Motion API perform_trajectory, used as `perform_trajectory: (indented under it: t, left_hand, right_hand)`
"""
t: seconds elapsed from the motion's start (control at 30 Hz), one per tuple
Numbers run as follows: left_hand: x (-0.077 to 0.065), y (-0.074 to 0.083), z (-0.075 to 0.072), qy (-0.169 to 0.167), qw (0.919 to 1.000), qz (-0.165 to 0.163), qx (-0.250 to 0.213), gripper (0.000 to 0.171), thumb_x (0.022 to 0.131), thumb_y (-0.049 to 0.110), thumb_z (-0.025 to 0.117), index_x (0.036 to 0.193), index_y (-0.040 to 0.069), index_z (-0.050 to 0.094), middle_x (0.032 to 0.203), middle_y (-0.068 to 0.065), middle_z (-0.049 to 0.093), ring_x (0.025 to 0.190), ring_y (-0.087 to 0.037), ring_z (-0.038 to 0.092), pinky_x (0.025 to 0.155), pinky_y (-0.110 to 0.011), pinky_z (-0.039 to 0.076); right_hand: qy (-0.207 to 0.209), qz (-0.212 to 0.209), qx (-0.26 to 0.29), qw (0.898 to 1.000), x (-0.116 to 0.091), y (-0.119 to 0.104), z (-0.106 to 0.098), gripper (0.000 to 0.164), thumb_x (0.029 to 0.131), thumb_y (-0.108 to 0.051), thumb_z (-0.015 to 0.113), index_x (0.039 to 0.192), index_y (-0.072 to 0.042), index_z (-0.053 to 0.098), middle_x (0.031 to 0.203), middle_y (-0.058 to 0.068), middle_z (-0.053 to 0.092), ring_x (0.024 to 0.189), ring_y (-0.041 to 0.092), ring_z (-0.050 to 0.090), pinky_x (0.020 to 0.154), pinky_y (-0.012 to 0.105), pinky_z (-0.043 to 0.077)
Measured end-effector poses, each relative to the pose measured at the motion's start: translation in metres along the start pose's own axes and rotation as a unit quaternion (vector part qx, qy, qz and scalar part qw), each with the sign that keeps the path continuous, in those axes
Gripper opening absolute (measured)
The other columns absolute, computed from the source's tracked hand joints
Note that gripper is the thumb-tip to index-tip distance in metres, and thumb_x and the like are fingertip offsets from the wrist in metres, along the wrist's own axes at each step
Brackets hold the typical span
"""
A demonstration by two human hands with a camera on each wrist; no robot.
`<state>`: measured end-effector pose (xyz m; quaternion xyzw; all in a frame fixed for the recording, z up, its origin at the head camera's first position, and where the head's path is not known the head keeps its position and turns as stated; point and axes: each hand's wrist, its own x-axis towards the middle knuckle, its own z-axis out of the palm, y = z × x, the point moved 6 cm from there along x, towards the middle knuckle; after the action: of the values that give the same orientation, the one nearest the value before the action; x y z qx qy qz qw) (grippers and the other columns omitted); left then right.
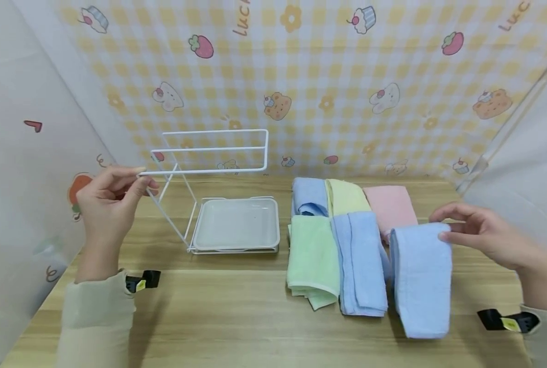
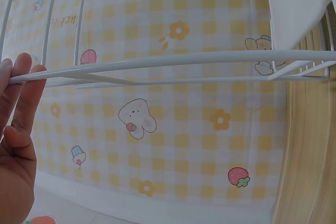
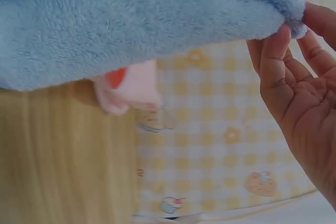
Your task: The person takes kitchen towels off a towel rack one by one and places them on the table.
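My left hand (image 1: 112, 199) pinches the upper left corner of a white wire rack (image 1: 209, 171), thumb and fingers around the thin rod. A pale rectangular tray (image 1: 236, 225) sits in the rack's base on the table. Over on the right, my right hand (image 1: 484, 235) pinches the top edge of a folded light blue towel (image 1: 422, 281), which hangs down from the fingers. In the right wrist view the fuzzy blue towel (image 3: 131, 24) spans the upper part, its corner between thumb and fingers.
Beside the held towel lie a second blue towel (image 1: 360, 266), a green towel (image 1: 313, 255), a rolled blue towel (image 1: 310, 194), a yellow towel (image 1: 348, 197) and a pink towel (image 1: 390, 207). A patterned cloth wall (image 1: 328, 71) stands behind the wooden table (image 1: 218, 317).
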<state>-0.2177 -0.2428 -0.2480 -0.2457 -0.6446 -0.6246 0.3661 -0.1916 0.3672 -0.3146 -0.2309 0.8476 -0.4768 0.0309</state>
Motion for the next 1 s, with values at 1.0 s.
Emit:
perform_trajectory:
  t: [1.0]
  left_hand:
    - [0.002,-0.005,-0.002,0.009,0.9981,-0.006,0.061,0.016,0.083,-0.018,0.067,0.096,-0.025,0.061,0.079,0.005,0.077,0.064,-0.006,0.072,0.063,-0.012,0.057]
  right_hand:
    - [0.007,0.107,-0.091,0.99,0.021,0.078,0.026,0.018,0.097,-0.007,0.063,0.112,0.002,0.062,0.1,-0.017,0.064,0.088,-0.002,0.061,0.068,0.022,0.056]
